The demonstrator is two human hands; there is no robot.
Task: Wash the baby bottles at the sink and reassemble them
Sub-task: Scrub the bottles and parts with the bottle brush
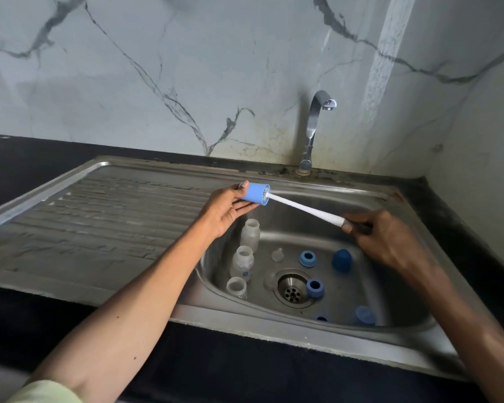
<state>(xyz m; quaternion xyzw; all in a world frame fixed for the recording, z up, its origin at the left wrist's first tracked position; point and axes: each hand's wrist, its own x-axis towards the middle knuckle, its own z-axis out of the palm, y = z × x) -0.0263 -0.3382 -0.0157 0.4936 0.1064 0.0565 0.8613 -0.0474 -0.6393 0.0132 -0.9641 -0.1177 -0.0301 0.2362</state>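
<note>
Right now the blue cap is held on its side above the sink's back left corner, open mouth turned toward the right so the bottle brush can go straight in; the bristles sit inside it. The left hand cradles the cap with thumb and fingers curled round its wall, which keeps it from spinning against the bristles. The right hand grasps the brush by its dark handle end, far from the bristles, probably for leverage while twisting. Both are held over the basin, so drips would fall in the sink.

Down in the basin, three clear bottles stand open-mouthed along the left wall, apart from the loose parts. A clear teat, two blue rings and more blue caps are scattered round the drain, seemingly waiting their turn. The faucet shows no running water. Nothing is reassembled yet, so the job looks early.
</note>
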